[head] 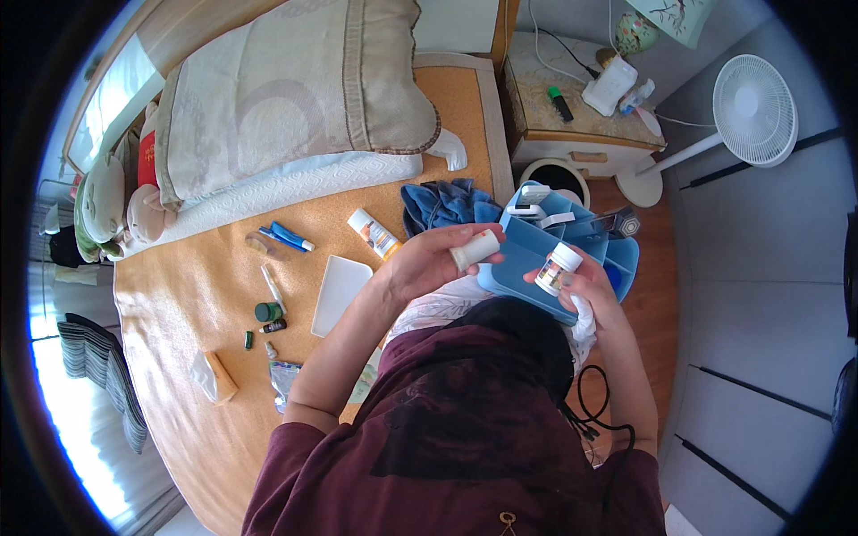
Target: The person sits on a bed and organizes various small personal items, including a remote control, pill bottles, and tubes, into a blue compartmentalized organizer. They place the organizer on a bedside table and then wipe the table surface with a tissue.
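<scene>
A small white bottle (474, 249) lies across the fingers of my left hand (432, 258), its far end pointing right. My right hand (595, 285) grips a white pill bottle (558, 268) with a printed label, tilted slightly. A crumpled white tissue (584, 318) is tucked into the same hand, below the bottle. Under both hands stands a blue plastic organizer box (519, 258) with compartments. White remote controls (534, 194) stand in its far left compartment. A dark box with a hexagonal end (628, 222) rests at its right side. My left forearm passes over the bed mat.
On the bed mat (201, 295) lie a white tray (340, 295), a white-and-orange tube (373, 232), blue tubes (288, 236), a green jar (268, 311) and a tissue pack (216, 377). Blue cloth (449, 204) touches the organizer. Beyond are a nightstand (536, 100) and a standing fan (754, 110). Black cable (593, 419) hangs beside me.
</scene>
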A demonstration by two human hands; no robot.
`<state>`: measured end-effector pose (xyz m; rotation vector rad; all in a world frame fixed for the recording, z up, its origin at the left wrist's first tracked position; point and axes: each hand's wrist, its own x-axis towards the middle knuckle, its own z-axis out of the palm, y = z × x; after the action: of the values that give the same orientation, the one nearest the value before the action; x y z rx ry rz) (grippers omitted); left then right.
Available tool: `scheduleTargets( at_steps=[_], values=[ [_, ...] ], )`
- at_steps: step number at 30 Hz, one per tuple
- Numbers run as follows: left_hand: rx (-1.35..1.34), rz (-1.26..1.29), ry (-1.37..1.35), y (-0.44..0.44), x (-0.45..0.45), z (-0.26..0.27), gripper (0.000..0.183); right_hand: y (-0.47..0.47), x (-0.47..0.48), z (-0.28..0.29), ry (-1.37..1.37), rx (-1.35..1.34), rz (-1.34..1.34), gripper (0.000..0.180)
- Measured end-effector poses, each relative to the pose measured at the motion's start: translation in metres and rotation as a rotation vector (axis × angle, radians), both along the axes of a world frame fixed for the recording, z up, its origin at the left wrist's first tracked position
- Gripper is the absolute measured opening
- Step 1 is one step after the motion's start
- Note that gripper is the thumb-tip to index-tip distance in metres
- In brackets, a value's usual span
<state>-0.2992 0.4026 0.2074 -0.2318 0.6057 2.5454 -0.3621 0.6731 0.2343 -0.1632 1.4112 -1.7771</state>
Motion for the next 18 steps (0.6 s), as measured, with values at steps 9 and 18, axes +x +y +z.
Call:
scheduleTargets(
  at_steps=[9,18],
  values=[
    [-0.778,-0.047,0.496,0.010,0.017,0.032,0.048,0.000,0.002,0.002,-0.104,-0.043,0.099,0.044],
    [-0.938,0.033,0.744,0.035,0.001,0.033,0.044,-0.013,0.009,-0.005,-0.140,0.190,0.045,0.044]
  ],
)
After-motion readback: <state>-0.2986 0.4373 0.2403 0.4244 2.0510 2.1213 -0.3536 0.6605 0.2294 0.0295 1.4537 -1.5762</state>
